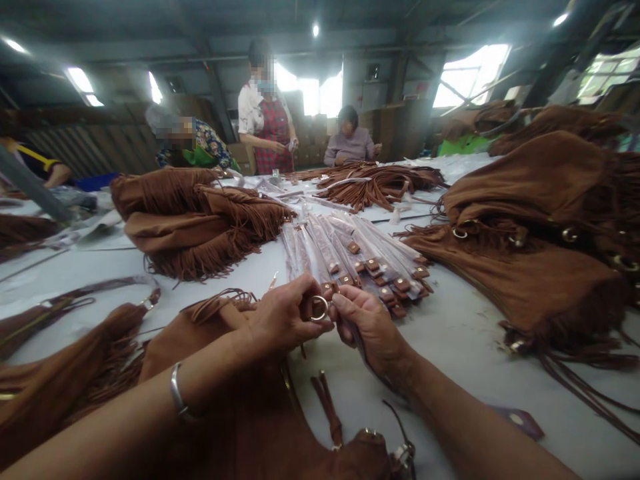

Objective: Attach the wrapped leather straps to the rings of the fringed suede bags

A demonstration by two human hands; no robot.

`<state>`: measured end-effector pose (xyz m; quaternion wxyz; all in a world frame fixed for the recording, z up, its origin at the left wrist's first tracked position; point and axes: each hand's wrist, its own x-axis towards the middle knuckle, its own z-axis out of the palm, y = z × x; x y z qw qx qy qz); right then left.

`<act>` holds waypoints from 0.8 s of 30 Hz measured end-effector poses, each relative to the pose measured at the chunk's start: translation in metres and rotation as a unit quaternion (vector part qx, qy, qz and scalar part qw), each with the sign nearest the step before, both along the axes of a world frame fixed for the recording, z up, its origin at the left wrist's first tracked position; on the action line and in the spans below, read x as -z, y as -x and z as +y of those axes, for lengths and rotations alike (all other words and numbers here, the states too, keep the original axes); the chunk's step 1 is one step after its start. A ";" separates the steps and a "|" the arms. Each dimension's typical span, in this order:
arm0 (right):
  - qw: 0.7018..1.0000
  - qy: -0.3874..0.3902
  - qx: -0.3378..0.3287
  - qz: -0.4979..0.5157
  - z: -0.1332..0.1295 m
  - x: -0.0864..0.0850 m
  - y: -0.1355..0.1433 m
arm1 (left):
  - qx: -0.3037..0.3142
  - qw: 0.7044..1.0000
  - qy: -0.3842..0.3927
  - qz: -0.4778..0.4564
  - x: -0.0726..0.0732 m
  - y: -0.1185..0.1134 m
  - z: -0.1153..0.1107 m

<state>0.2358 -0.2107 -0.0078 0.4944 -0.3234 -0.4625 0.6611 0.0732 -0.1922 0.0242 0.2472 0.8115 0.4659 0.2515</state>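
Note:
My left hand is closed on a gold-coloured metal ring, held upright between thumb and fingers. Close against the ring, my right hand pinches the end of a strap, which runs back under my right forearm. Below both hands lies a brown bag with a zipper and metal fittings near the bottom edge of the view. Just beyond my hands, plastic-wrapped straps with brown studded tabs lie in a pile.
Fringed brown bags are heaped at the back left and right of the white table. Brown fringed strips lie farther back. Several people are around the table's far side, one standing. More brown pieces lie at left.

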 end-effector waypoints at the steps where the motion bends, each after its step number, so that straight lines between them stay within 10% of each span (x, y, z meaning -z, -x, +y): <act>1: 1.000 0.008 -0.024 0.013 0.001 0.002 0.000 | 0.004 1.000 -0.004 -0.008 0.003 -0.001 -0.002; 6: 0.991 0.079 -0.099 0.036 0.007 0.012 0.000 | 0.004 1.000 -0.020 -0.006 0.013 -0.004 -0.003; 12: 0.993 0.073 -0.071 -0.056 0.021 0.019 -0.006 | 0.142 0.988 -0.047 0.031 0.011 0.014 0.006; 18: 0.983 0.044 -0.063 -0.169 0.021 -0.005 -0.032 | 0.192 0.971 -0.125 0.071 0.019 0.031 0.015; 24: 0.951 0.036 -0.210 -0.222 0.013 -0.023 -0.035 | 0.195 0.939 -0.233 0.159 0.026 0.027 0.016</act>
